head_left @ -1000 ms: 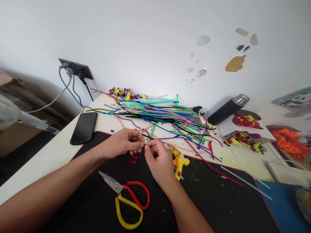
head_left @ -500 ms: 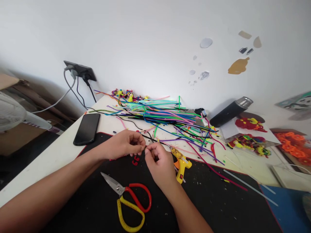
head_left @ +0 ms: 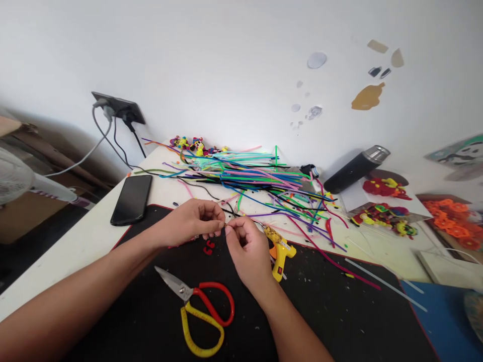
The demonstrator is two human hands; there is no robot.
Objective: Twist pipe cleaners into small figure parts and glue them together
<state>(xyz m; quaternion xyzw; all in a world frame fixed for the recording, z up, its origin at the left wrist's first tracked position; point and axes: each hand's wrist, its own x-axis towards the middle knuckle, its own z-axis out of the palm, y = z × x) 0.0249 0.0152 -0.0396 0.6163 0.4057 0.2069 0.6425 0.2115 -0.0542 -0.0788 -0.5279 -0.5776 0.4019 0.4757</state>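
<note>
My left hand (head_left: pixel 199 219) and my right hand (head_left: pixel 251 251) meet over the black mat (head_left: pixel 317 311), thumbs and forefingers pinched close together. Whatever lies between the fingertips is too small to make out. Just below them, small red curled pieces (head_left: pixel 209 247) rest on the mat. Scissors (head_left: pixel 184 292) with one red and one yellow handle lie nearer to me, blades pointing to the upper left. Beside my right hand is a yellow glue gun (head_left: pixel 281 254), partly hidden by that hand.
A pile of coloured pipe cleaners (head_left: pixel 256 176) spreads along the back of the white table (head_left: pixel 94 229). At left lies a black phone (head_left: pixel 132 199). A dark flask (head_left: pixel 356 168) leans at right, near finished pipe-cleaner figures (head_left: pixel 385 218). Glue sticks (head_left: pixel 385 284) lie at the mat's right.
The view has shifted slightly, so everything sits a little further left and up. Both hands keep their pinch, with only small finger movement.
</note>
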